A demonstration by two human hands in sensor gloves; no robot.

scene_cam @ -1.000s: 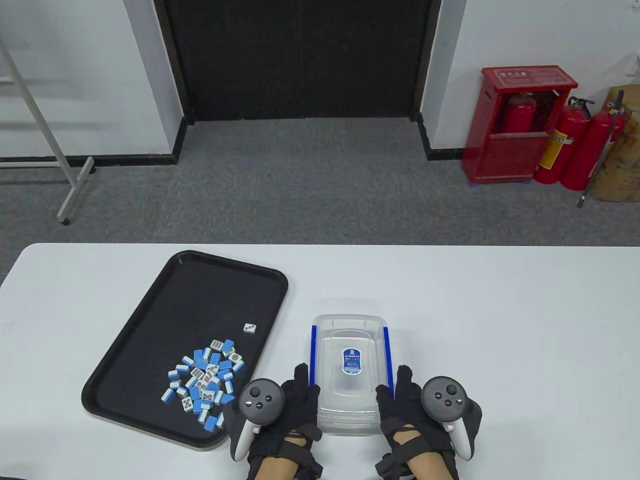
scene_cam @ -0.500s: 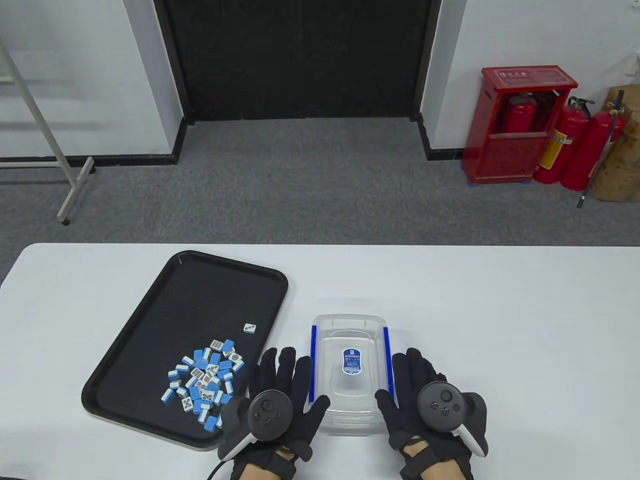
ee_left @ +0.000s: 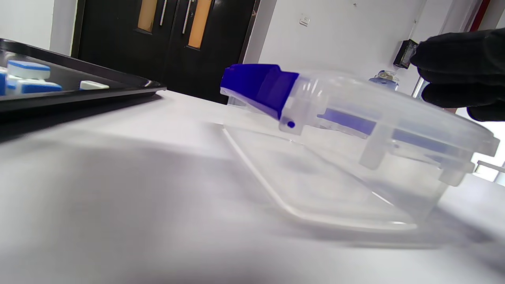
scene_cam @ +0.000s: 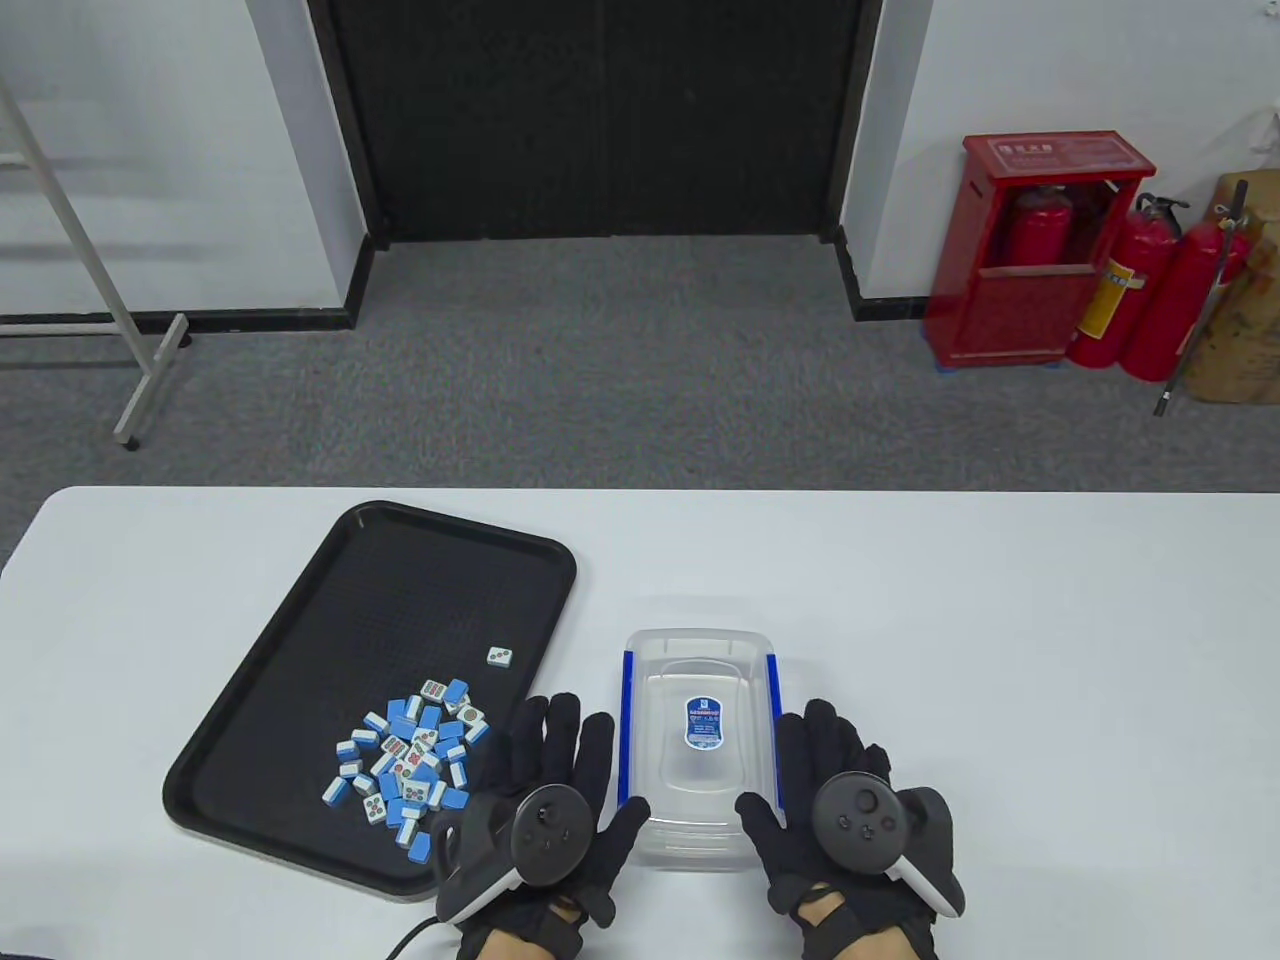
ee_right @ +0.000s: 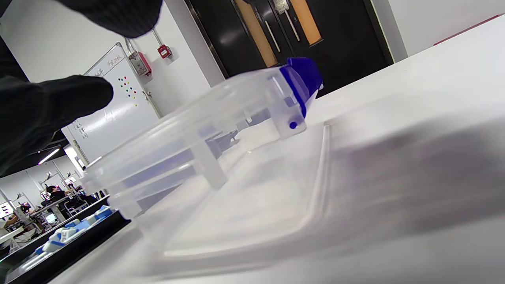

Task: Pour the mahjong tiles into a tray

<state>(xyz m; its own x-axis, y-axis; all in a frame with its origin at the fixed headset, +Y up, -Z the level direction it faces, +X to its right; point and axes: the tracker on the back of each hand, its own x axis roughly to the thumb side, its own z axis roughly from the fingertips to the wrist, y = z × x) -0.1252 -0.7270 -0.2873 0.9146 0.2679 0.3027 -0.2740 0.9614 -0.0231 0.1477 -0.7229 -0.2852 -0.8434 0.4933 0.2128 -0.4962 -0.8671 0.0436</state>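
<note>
The black tray [scene_cam: 400,560] lies at the table's left and holds a pile of blue-and-white mahjong tiles [scene_cam: 410,770], with one tile [scene_cam: 500,656] apart. The clear plastic box [scene_cam: 700,790] with blue clips stands upright and empty to the tray's right. My left hand [scene_cam: 595,765] is open with fingers spread, just left of the box. My right hand [scene_cam: 800,770] is open just right of it. Both thumbs are close to the box's near corners. In the left wrist view the box [ee_left: 355,130] stands apart from gloved fingers [ee_left: 461,71]. It also shows in the right wrist view [ee_right: 205,130].
The white table [scene_cam: 1000,650] stretches to the right and behind the box. Its near edge is just below my hands. The tray's rim [ee_left: 98,92] is low and close on the left. On the floor beyond stand a red extinguisher cabinet [scene_cam: 1040,250] and a metal frame [scene_cam: 100,270].
Both hands have let go of the box's near sides and opened out, fingers spread, beside it. The box stays on the table. The tiles and tray have not moved.
</note>
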